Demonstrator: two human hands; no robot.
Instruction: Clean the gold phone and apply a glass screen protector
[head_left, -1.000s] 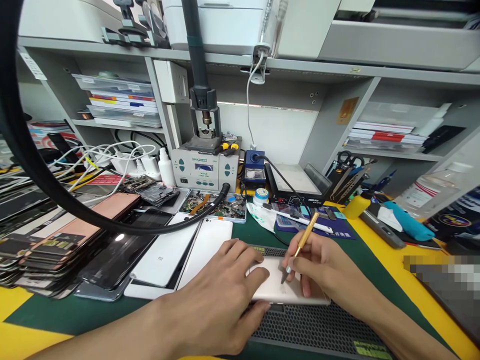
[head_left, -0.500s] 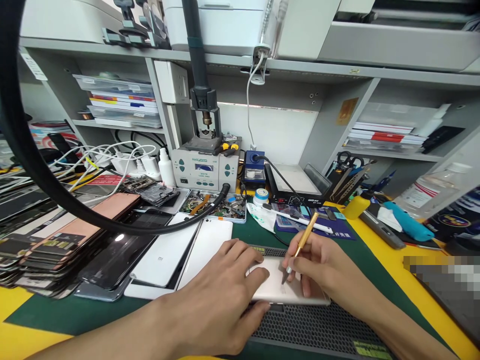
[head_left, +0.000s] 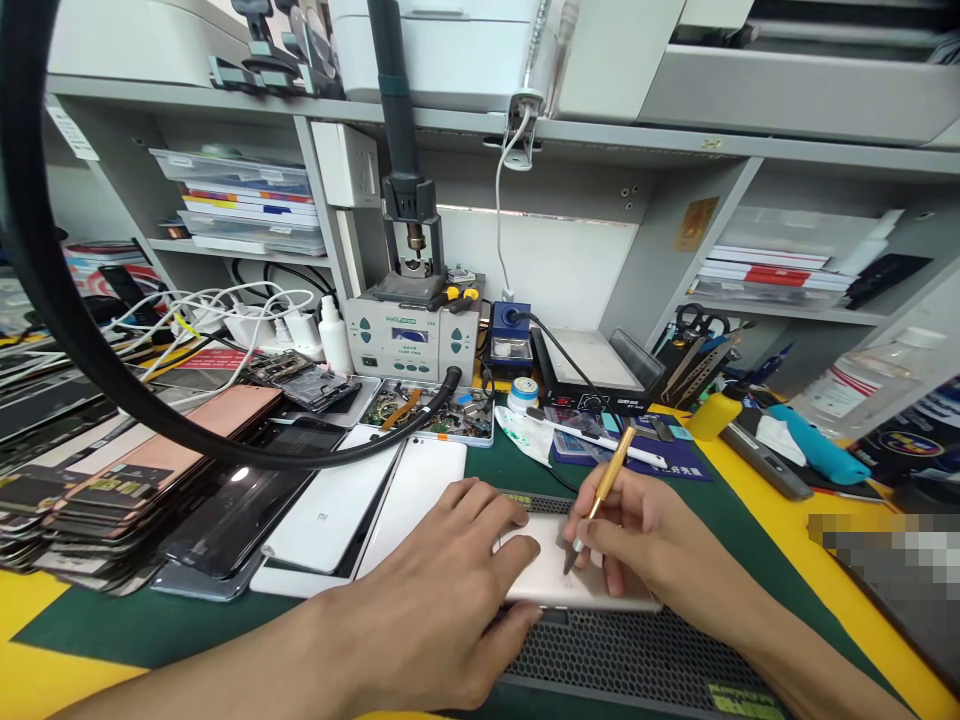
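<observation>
As fingers [head_left: 611, 540] pinch tool [head_left: 615, 467] — closely, phone [head_left: 536, 580] beneath

bare grip [head_left: 442, 575], bare wrists [head_left: 697, 590], bare forearms [head_left: 255, 645]

Gold-handled tool [head_left: 616, 465], pale pink phone [head_left: 548, 578], dark honeycomb mat [head_left: 622, 652]

Resting the left hand [head_left: 444, 585] palm down at lower centre; pinching with a curled right hand [head_left: 636, 525], lower right.
</observation>
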